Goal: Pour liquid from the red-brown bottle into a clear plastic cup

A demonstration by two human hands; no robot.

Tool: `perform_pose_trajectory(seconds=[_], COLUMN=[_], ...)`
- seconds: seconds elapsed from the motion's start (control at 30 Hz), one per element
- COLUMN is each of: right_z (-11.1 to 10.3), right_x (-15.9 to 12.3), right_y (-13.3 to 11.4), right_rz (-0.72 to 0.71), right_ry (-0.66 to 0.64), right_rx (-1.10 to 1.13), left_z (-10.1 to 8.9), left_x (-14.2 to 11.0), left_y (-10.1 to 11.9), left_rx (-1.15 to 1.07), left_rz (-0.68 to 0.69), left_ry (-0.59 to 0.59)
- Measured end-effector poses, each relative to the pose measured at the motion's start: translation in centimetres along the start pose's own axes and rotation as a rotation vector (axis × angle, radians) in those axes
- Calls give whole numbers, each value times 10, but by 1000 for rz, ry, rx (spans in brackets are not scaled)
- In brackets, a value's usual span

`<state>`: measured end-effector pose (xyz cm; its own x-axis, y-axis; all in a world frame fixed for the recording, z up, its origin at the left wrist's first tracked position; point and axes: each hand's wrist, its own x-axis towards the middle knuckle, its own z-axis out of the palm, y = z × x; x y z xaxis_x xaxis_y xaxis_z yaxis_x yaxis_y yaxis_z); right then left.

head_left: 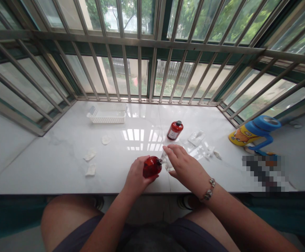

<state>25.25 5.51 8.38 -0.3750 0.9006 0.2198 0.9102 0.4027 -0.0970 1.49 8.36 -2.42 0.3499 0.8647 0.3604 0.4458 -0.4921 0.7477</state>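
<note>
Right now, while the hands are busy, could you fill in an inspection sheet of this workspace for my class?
Surface: glossy white countertop with window reflections.
Job's things: tilted red bottle, its neck at a clear container; contact between them can't be told.
Clutter: three white scraps at left, clear plastic pieces at right, white basket, upright capped red bottle, blue-and-yellow flask.
Left grip: around the tilted red bottle.
Right grip: around the clear container.
Cables: nothing seen; a pixelated patch at right is unreadable.
Surroundings: metal bars before windows, greenery outside.
</note>
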Motion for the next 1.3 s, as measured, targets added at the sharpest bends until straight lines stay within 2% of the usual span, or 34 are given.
perform_pose_trajectory(seconds=[1.3], right_z=[-9], right_x=[6], right_y=[-4], right_rz=[-28], right_ry=[-34], right_rx=[-57], left_z=[0], left_x=[0], left_y=[0], left_rx=[-21], left_rz=[-9], left_ry=[-4])
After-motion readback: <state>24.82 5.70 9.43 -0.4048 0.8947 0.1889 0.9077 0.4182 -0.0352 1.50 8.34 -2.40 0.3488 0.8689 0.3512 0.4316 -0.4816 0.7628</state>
